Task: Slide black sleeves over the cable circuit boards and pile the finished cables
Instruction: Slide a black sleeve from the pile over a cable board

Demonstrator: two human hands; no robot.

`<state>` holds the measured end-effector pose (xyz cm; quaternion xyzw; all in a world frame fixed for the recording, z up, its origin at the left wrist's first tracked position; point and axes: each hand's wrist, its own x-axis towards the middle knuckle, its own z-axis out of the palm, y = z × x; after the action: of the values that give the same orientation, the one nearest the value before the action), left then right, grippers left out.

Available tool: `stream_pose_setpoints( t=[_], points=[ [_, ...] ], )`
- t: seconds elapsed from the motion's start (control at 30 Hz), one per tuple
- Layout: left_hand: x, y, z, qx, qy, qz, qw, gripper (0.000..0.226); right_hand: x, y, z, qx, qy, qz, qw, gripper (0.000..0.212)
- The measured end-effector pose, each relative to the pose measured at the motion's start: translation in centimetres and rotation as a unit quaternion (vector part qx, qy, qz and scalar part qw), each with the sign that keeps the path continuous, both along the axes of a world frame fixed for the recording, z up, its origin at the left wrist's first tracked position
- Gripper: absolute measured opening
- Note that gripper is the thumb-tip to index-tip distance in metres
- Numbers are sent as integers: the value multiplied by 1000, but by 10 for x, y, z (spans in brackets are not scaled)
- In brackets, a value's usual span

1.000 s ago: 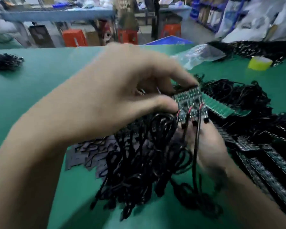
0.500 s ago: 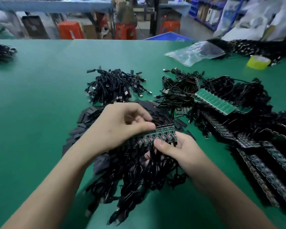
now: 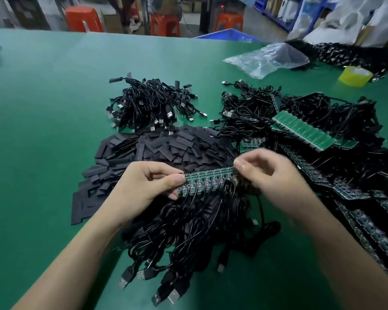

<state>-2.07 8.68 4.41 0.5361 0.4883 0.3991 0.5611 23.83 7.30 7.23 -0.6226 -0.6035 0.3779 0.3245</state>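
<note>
Nearest, black cables (image 3: pixel 188 231) with plugs hang onto the counter (image 3: pixel 43 108) from a strip of circuit boards (image 3: pixel 207 179), which is held level with the left hand (image 3: pixel 143 186) closing its grip on the left end and the right hand (image 3: pixel 271 173) pinching the right end. Just behind the strip lies a heap of flat black sleeves (image 3: pixel 166 146), with a pile of sleeved cables (image 3: pixel 152 104) beyond it, a tangle of cables and green boards (image 3: pixel 323 121) to the right, and open green counter stretching left to the far edge. Farther right lie a clear plastic bag (image 3: pixel 267 58), contents unclear, and a yellow tape roll (image 3: pixel 354 76).
</note>
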Motion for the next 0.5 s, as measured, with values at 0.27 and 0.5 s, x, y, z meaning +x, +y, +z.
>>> stream_pose_setpoints(
  t=[0.27, 0.5],
  points=[
    [3, -4, -4, 59, -6, 17, 998, 21, -53, 38, 20, 84, -203, 241, 945, 5],
    [-3, -3, -9, 18, -35, 0, 999, 25, -50, 45, 6, 50, -144, 278, 948, 10]
  ],
)
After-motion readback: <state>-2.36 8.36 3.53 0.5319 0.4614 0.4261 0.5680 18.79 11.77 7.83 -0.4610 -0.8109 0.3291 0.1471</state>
